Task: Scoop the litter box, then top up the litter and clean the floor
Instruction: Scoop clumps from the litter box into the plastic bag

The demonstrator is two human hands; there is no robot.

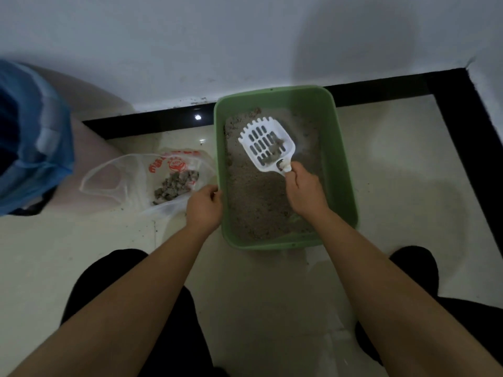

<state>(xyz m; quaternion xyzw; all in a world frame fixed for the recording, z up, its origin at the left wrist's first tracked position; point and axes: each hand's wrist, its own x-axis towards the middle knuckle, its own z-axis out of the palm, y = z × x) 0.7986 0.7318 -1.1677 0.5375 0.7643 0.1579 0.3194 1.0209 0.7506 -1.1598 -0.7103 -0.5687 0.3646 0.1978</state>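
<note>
Both bare forearms reach forward from the bottom of the view, over dark-clothed knees [114,281]. At their ends, the right hand [303,191] is curled round the handle of a white slotted scoop [268,145], held over the litter [258,208] with its toothed edge pointing toward the wall; a few grey clumps [275,151] sit on its slots near the handle. The left hand [204,210] grips the left rim of the green litter box [345,159], fingers curled at the edge. The box stands on the pale tiled floor [408,186], its far end reaching a black border strip [394,84] at the foot of the white wall [190,36]. Just beside the box's left side lies an open clear plastic bag [128,170] with red print, holding a heap of grey lumps [175,185]. Farther left stands something covered in a blue bag [35,137], partly out of view
</note>
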